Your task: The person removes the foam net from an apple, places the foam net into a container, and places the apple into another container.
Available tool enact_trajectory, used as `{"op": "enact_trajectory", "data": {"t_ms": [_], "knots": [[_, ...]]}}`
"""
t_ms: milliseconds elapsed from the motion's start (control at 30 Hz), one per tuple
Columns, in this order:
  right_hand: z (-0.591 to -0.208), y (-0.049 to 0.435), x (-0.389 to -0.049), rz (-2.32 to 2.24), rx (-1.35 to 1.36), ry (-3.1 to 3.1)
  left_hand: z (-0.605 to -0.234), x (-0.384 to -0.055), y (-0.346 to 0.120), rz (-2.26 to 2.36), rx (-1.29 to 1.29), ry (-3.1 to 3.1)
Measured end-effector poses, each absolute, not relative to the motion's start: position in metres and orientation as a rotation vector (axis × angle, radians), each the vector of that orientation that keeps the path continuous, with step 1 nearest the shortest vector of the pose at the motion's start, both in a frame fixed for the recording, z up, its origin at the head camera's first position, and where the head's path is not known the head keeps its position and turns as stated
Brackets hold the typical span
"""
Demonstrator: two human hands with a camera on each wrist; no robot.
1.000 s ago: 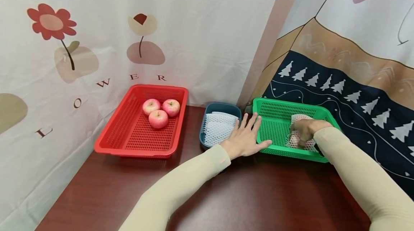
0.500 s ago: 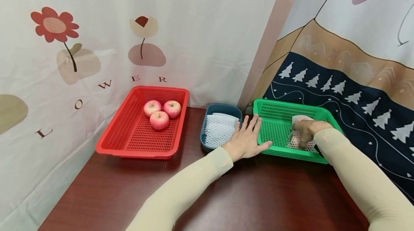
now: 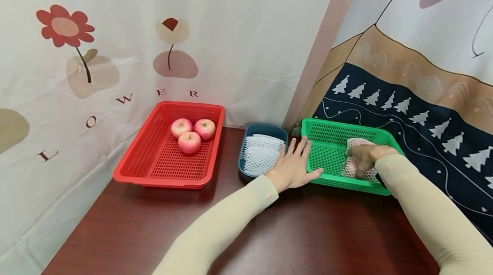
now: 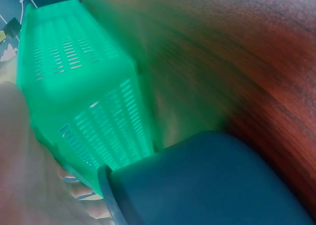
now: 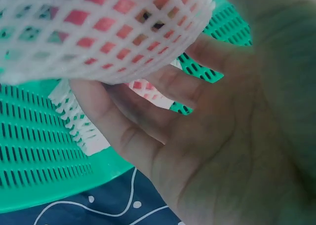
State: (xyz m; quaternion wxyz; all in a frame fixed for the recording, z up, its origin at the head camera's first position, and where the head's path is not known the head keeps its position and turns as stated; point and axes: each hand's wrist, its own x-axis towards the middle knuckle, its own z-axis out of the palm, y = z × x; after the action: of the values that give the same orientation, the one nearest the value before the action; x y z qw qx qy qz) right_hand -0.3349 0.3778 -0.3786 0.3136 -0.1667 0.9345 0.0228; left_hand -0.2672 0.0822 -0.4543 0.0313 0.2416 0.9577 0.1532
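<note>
My right hand (image 3: 367, 157) reaches down into the right part of the green basket (image 3: 323, 157). In the right wrist view its fingers (image 5: 133, 141) curl behind an apple in a white foam net (image 5: 113, 32) and hold it. Another netted apple (image 5: 148, 93) shows between the fingers, partly hidden. My left hand (image 3: 290, 170) is spread flat, palm down, over the near left corner of the green basket and right beside the blue container (image 3: 265, 128). White foam nets (image 3: 262, 155) lie in that container. The left hand holds nothing.
A red basket (image 3: 161, 155) with three bare apples (image 3: 189, 142) stands at the left of the brown table (image 3: 308, 232). Behind the baskets hang a white curtain (image 3: 246, 44) with flower prints and a dark blue cloth (image 3: 408, 129) with white trees.
The head view has shifted very slightly. Both hands, the baskets and the apples stay in practically the same places.
</note>
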Motion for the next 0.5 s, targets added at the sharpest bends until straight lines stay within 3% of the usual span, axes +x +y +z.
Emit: {"op": "enact_trajectory", "data": {"t_ms": [500], "knots": [[-0.3809, 0.3719, -0.333, 0.074, -0.499, 2.493, -0.455, -0.2678, 0.0827, 0.458, 0.751, 2.964]]}}
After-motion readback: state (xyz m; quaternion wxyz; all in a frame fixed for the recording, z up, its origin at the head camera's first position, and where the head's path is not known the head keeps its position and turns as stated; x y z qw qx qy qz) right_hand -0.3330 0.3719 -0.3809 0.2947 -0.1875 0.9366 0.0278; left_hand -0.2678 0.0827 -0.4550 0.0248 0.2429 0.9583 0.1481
